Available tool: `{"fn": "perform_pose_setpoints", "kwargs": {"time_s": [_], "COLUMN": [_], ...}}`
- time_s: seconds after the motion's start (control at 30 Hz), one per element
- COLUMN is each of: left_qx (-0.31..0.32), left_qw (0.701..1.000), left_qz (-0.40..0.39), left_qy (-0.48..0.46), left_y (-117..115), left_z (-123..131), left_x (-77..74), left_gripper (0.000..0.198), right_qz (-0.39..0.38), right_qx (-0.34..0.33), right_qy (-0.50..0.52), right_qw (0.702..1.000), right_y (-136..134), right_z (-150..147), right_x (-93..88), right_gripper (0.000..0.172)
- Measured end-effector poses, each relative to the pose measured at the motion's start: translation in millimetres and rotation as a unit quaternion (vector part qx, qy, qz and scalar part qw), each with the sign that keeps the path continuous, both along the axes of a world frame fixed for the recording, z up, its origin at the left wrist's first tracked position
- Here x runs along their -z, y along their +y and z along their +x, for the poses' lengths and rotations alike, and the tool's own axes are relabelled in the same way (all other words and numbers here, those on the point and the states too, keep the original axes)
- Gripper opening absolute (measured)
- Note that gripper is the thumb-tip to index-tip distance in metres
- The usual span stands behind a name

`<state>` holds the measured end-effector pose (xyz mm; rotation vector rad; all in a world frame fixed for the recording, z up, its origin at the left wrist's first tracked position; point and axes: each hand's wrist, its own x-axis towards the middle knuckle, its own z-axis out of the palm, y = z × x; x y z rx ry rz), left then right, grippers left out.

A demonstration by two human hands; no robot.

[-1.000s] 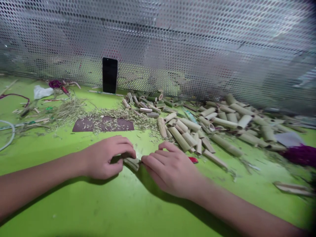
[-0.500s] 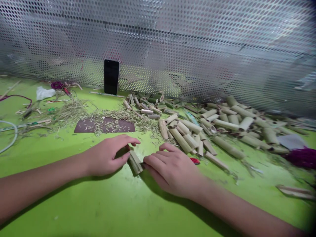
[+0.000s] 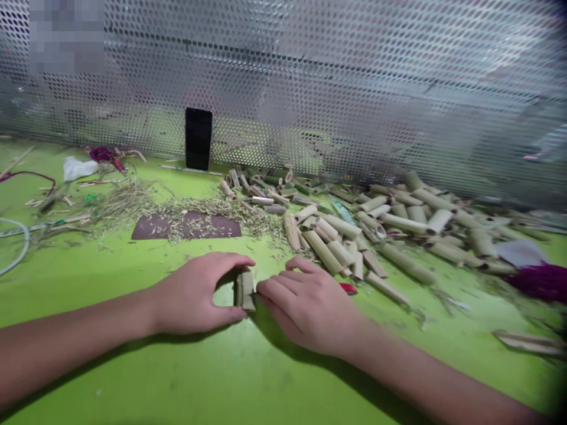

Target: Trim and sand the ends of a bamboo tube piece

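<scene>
Between the thumb and forefinger of my left hand point(image 3: 195, 292) is a short split bamboo piece point(image 3: 245, 289), standing on edge at the green tabletop. The hand curves around it, thumb at the near end and fingertip at the far end. My right hand point(image 3: 305, 304) is closed just right of the piece, its fingers pressed together. A small dark tip pokes from those fingers toward the bamboo; the rest of what they hold is hidden. A red ribbed object point(image 3: 348, 288) shows just behind the right hand, and I cannot tell whether it joins the dark tip.
A pile of cut bamboo tubes point(image 3: 414, 215) spreads across the back right. Bamboo shavings lie on a brown sheet point(image 3: 206, 225). A phone point(image 3: 198, 139) leans against the perforated metal screen point(image 3: 283, 71). Purple yarn point(image 3: 543, 282) sits at the right, a white cable point(image 3: 24, 248) at the left.
The bamboo piece has turned from slanted to nearly straight away from me. My left thumb has shifted to its near end and the grip has widened. My right hand stays put.
</scene>
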<state>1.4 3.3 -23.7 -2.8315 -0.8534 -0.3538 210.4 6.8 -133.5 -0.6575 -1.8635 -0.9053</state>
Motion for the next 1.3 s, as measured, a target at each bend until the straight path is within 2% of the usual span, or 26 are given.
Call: {"fn": "perform_pose_setpoints", "kwargs": {"time_s": [0.13, 0.4, 0.67, 0.83, 1.03, 1.2, 1.3], "left_qx": [0.017, 0.04, 0.027, 0.003, 0.018, 0.009, 0.026], "left_qw": [1.0, 0.998, 0.997, 0.998, 0.998, 0.997, 0.996], "left_qz": [-0.008, -0.021, -0.032, -0.046, -0.039, -0.049, -0.044], "left_qy": [-0.009, 0.052, 0.06, 0.034, 0.053, 0.067, 0.072], "left_y": [-1.5, -6.5, -3.8, -0.5, 4.2, 6.0, 7.1], "left_z": [-3.0, -4.9, -4.2, -3.5, -2.1, -2.4, -2.2], "left_x": [-2.0, -3.9, -0.2, -1.6, -5.9, -8.1, -8.9], "left_gripper": [0.056, 0.054, 0.068, 0.059, 0.063, 0.064, 0.064], "right_qz": [0.021, 0.028, 0.006, -0.001, -0.013, -0.033, -0.052], "right_qx": [0.002, -0.004, -0.025, -0.045, -0.045, -0.036, -0.037], "right_qy": [0.004, -0.008, -0.028, -0.035, -0.026, -0.005, -0.014], "right_qw": [1.0, 1.0, 0.999, 0.998, 0.999, 0.999, 0.998], "right_y": [-0.4, -0.6, -11.4, -12.5, -13.8, -17.8, -20.1], "right_z": [-0.2, 0.9, -9.9, -9.6, -8.1, -7.1, -8.0], "right_x": [0.3, 1.8, 6.5, 7.4, 4.0, 0.3, 1.1], "right_gripper": [0.027, 0.028, 0.032, 0.031, 0.035, 0.031, 0.029]}}
